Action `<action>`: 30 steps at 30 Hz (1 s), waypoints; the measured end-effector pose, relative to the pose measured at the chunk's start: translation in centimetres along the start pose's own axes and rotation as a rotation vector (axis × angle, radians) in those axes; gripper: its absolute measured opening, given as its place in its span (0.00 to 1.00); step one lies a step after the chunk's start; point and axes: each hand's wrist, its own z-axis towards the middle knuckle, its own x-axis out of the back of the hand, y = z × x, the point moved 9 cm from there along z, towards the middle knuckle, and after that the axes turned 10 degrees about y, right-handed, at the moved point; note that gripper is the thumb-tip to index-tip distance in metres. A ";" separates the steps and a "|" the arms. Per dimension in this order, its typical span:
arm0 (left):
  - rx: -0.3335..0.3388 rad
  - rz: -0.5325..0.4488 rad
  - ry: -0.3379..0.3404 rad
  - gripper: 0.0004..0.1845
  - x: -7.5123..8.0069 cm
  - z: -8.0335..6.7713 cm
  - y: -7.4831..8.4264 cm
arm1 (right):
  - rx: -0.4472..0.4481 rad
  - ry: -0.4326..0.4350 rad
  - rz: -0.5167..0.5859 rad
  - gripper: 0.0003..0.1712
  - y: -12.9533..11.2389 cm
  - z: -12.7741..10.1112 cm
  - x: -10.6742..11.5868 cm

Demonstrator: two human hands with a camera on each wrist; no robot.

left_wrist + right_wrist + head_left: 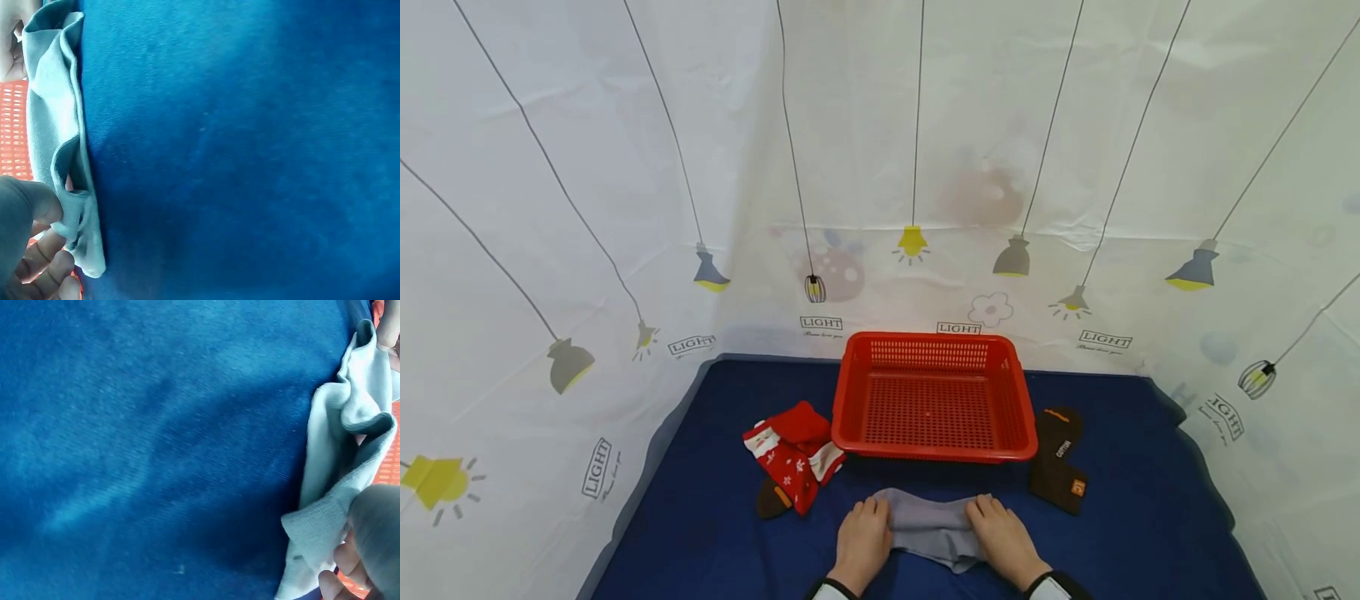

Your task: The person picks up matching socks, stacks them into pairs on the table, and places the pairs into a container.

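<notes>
White sheeting (850, 125) printed with ten lamps (912, 242) surrounds one blue-covered bench (1150, 500). One grey cloth (932, 537) is at six o'clock from one red basket (925, 451); the left hand (862, 542) pinches its nine-o'clock end, the right hand (1003, 542) its three-o'clock end, fingers closed on both. From it, one brown sock (1054, 477) lies at two o'clock, one red patterned bundle (790, 454) at ten, partly covering one brown piece (771, 502).

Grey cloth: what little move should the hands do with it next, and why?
Maybe bring the two ends of the grey cloth together to fold it: the left hand and right hand pinch opposite ends, and it stretches between them with wavy edges.
</notes>
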 end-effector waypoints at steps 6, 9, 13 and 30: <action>-0.019 -0.018 0.005 0.11 -0.2 -0.3 -0.1 | -0.024 -0.034 0.046 0.09 0.5 -0.5 -0.5; 0.006 -0.030 0.022 0.10 0.0 -0.1 -0.7 | -0.067 -0.072 0.059 0.10 1.4 -0.5 -0.5; 0.052 -0.036 0.042 0.09 0.3 0.2 -1.6 | -0.139 -0.103 0.071 0.10 2.9 -0.6 -0.3; 0.052 -0.038 0.048 0.13 -1.3 -0.3 -0.9 | -0.139 -0.078 0.132 0.15 2.6 -1.4 -0.9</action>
